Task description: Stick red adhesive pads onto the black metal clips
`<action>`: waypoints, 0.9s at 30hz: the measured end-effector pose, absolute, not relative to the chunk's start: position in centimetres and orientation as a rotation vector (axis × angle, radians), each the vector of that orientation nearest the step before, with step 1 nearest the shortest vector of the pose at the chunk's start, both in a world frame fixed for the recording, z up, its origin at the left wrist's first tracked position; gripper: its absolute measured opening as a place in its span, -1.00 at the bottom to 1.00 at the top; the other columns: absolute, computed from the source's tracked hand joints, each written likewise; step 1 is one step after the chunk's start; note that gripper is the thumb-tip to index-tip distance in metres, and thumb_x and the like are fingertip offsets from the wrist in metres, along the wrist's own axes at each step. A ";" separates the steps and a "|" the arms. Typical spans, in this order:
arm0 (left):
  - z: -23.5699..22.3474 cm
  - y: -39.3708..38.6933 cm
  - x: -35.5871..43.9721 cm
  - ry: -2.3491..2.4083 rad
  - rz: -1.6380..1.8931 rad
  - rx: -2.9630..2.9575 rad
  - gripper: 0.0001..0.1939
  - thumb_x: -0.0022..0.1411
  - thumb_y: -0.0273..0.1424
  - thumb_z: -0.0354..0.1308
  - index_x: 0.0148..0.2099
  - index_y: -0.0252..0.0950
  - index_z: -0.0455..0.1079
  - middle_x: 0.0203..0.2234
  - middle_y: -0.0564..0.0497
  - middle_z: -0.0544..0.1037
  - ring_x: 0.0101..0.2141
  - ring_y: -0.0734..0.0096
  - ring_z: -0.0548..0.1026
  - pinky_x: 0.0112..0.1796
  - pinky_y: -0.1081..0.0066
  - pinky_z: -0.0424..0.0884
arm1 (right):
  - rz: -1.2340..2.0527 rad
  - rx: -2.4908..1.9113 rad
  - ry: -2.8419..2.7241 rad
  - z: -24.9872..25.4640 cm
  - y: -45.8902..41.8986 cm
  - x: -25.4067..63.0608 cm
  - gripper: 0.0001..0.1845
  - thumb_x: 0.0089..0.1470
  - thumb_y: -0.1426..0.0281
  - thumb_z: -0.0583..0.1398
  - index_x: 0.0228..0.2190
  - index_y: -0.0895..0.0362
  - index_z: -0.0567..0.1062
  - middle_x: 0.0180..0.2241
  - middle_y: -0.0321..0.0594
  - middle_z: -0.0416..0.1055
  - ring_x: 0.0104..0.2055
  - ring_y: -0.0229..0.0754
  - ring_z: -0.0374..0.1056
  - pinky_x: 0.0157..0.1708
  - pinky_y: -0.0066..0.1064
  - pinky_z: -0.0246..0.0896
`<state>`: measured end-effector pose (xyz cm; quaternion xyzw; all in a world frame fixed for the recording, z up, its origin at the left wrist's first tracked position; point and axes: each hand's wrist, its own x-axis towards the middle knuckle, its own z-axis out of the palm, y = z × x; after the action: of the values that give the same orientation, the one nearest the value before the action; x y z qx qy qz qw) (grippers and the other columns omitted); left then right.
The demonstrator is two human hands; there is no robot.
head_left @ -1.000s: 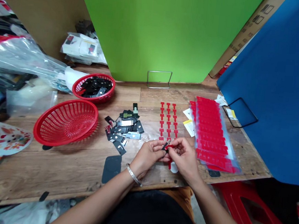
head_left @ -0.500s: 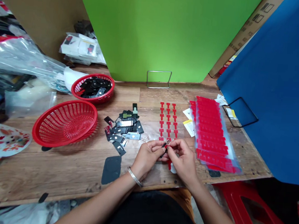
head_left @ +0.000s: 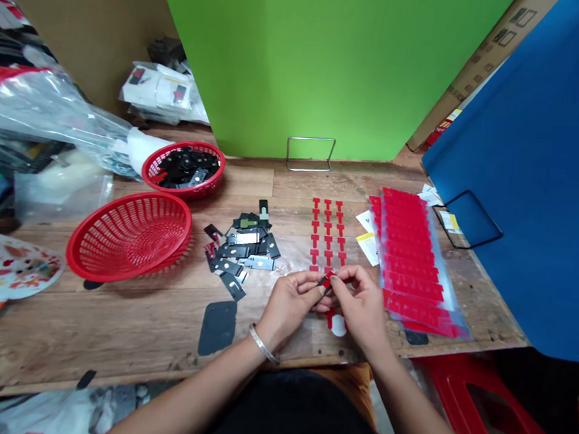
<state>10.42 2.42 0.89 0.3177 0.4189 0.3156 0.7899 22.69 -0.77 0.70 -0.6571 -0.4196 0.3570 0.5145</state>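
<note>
Between thumb and fingers, my left hand (head_left: 285, 307) pinches a small dark flat strip (head_left: 323, 282). My right hand (head_left: 364, 308) has its thumb and fingertips closed on a small red piece (head_left: 329, 278), which lies against the upper end of that strip. Fingers cover most of both parts. On the table just beyond the hands are rows of red T-shaped stickers (head_left: 327, 226). Below my fingers lies a white rounded piece (head_left: 338, 325) with red beside it. A loose heap of dark flat strips (head_left: 247, 248) sits left of the stickers.
Two red baskets stand at the left: a larger one (head_left: 79, 254) and a smaller one (head_left: 217, 176) containing dark parts. A printed mug (head_left: 19, 266) is at the far left. Plastic-backed red sticker sheets (head_left: 411, 253) lie at the right, near a blue panel (head_left: 532, 196). A green panel (head_left: 326, 66) stands behind.
The fingers of both hands have shifted slightly, and more of the red piece now shows on the dark strip. My right hand has uncovered more of the white rounded piece below.
</note>
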 end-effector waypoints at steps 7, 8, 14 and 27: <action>0.9 2.5 10.4 0.914 0.679 0.672 -0.76 -0.03 -0.48 0.24 -0.25 -0.42 0.35 -0.53 -0.01 0.52 -0.53 0.47 0.51 -0.42 0.48 0.44 | 0.891 -1.581 -0.976 0.7 -0.5 22.8 -0.86 -0.11 0.35 0.20 -0.51 0.14 0.33 -0.52 -0.35 0.31 -0.52 -0.33 0.23 -0.49 -0.50 0.14; 0.9 2.5 10.4 0.915 0.679 0.671 -0.76 -0.03 -0.48 0.24 -0.25 -0.42 0.36 -0.53 -0.02 0.52 -0.53 0.47 0.51 -0.42 0.48 0.44 | 0.889 -1.585 -0.977 0.7 -0.5 22.8 -0.86 -0.11 0.35 0.20 -0.51 0.14 0.33 -0.52 -0.35 0.31 -0.52 -0.33 0.23 -0.49 -0.51 0.14; 0.9 2.4 10.4 0.915 0.684 0.683 -0.77 -0.03 -0.46 0.24 -0.26 -0.41 0.37 -0.51 -0.03 0.53 -0.52 0.47 0.51 -0.42 0.47 0.43 | 0.894 -1.614 -0.968 0.9 -0.5 22.7 -0.83 -0.12 0.32 0.22 -0.52 0.14 0.33 -0.54 -0.35 0.31 -0.53 -0.32 0.23 -0.50 -0.50 0.15; 0.6 2.5 10.1 0.872 0.683 0.777 -0.72 0.01 -0.38 0.23 -0.21 -0.42 0.39 -0.45 -0.07 0.54 -0.47 0.45 0.49 -0.38 0.47 0.41 | 1.061 -1.568 -0.975 1.1 -0.3 24.3 -0.65 -0.17 0.25 0.27 -0.32 0.14 0.37 -0.43 -0.27 0.37 -0.49 -0.27 0.31 -0.49 -0.45 0.23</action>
<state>10.07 2.51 0.56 0.3594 0.4036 0.3158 0.7799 24.33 -0.34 1.06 -0.6442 -0.4003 0.4358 0.4847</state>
